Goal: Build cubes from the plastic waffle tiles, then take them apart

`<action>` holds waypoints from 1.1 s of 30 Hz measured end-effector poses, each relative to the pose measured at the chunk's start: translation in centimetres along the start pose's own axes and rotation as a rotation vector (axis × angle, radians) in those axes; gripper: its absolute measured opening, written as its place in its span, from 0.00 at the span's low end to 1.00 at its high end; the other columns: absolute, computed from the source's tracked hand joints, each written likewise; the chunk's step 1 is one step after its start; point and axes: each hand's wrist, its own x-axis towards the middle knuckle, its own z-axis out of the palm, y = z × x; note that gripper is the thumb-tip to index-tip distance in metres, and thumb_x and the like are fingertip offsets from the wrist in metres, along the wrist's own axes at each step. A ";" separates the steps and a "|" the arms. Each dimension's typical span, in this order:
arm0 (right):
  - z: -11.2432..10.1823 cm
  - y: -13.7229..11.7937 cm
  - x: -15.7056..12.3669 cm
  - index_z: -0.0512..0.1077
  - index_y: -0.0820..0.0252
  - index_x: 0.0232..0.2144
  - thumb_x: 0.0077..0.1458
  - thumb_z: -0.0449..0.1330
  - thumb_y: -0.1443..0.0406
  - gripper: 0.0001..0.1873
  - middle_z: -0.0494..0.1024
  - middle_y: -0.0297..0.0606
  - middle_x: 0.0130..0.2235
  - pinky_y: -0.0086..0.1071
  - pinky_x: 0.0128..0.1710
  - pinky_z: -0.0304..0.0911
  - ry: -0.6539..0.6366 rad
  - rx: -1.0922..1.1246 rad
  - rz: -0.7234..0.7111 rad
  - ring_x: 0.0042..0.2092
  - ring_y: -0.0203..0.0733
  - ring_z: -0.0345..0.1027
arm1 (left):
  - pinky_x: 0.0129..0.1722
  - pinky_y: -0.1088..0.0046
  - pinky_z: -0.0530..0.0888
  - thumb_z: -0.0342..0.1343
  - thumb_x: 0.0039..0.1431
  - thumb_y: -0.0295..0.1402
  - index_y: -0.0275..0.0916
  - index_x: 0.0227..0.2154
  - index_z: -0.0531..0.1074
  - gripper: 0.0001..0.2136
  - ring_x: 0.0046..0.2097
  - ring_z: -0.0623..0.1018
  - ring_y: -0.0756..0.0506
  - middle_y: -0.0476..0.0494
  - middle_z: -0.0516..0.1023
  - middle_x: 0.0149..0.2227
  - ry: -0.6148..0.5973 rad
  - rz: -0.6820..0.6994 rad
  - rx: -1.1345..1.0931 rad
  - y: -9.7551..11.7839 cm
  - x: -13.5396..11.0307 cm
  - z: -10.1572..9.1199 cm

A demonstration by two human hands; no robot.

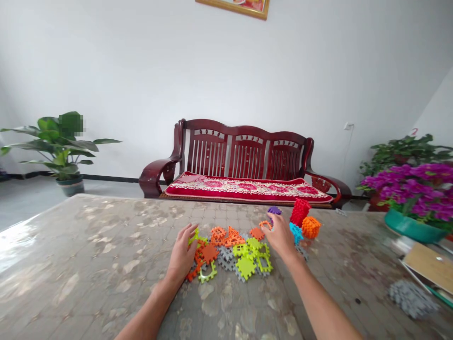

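Note:
My left hand [182, 252] is at the left edge of a pile of flat, notched plastic building tiles, its fingers stretched and apart beside a lime-green tile [202, 239]. Next to it lie an orange tile [209, 253] and a lime-green frame tile [207, 272]. At the pile's right side, my right hand [281, 236] has thumb and forefinger around an orange ring-shaped tile [265, 225]. A purple stack of tiles [274, 209] stands just behind those fingers. Grey tiles [226, 259] and a solid lime-green tile [245, 267] lie between my hands.
Right of my right hand stand a red stack [300, 211], a blue stack [296, 233] and an orange stack [311, 227]. Grey tiles [412, 298] lie near a brown board [430, 265] and a flower pot [414, 225]. A wooden bench [244, 153] is behind the table [116, 264].

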 end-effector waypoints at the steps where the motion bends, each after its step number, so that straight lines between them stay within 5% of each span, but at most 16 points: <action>1: -0.5 0.9 0.2 0.66 0.61 0.56 0.51 0.60 0.60 0.30 0.72 0.49 0.55 0.41 0.54 0.57 -0.015 -0.133 0.026 0.56 0.53 0.63 | 0.54 0.57 0.73 0.48 0.53 0.33 0.40 0.51 0.71 0.21 0.50 0.78 0.41 0.37 0.68 0.56 -0.006 -0.014 0.004 0.1 0.1 0.0; 5: -1.6 2.7 0.6 0.63 0.64 0.58 0.51 0.61 0.52 0.37 0.73 0.54 0.52 0.45 0.51 0.54 -0.185 -0.461 0.061 0.55 0.59 0.62 | 0.54 0.57 0.73 0.49 0.53 0.35 0.39 0.50 0.70 0.21 0.50 0.78 0.41 0.37 0.71 0.54 -0.033 -0.032 0.014 0.0 0.3 -0.2; 13: -1.1 2.1 0.6 0.71 0.63 0.50 0.49 0.60 0.53 0.29 0.74 0.53 0.51 0.44 0.52 0.49 -0.329 -0.599 -0.053 0.56 0.59 0.59 | 0.51 0.59 0.74 0.50 0.52 0.35 0.40 0.46 0.73 0.19 0.48 0.79 0.41 0.39 0.74 0.48 -0.051 -0.021 0.027 -0.1 0.3 -0.4; 26: -0.1 1.5 1.2 0.66 0.60 0.57 0.47 0.60 0.63 0.33 0.74 0.53 0.52 0.41 0.49 0.58 -0.485 -0.533 -0.044 0.53 0.56 0.68 | 0.49 0.60 0.75 0.51 0.52 0.36 0.40 0.46 0.73 0.19 0.47 0.79 0.42 0.39 0.74 0.48 -0.037 -0.052 -0.004 -0.4 0.4 -0.5; 33: 0.9 2.6 1.5 0.69 0.59 0.53 0.45 0.59 0.67 0.29 0.74 0.51 0.53 0.35 0.45 0.61 -0.484 -0.436 0.018 0.51 0.52 0.70 | 0.49 0.62 0.74 0.51 0.51 0.37 0.40 0.43 0.76 0.17 0.50 0.75 0.41 0.40 0.74 0.48 0.051 -0.067 0.024 -0.3 0.5 -0.8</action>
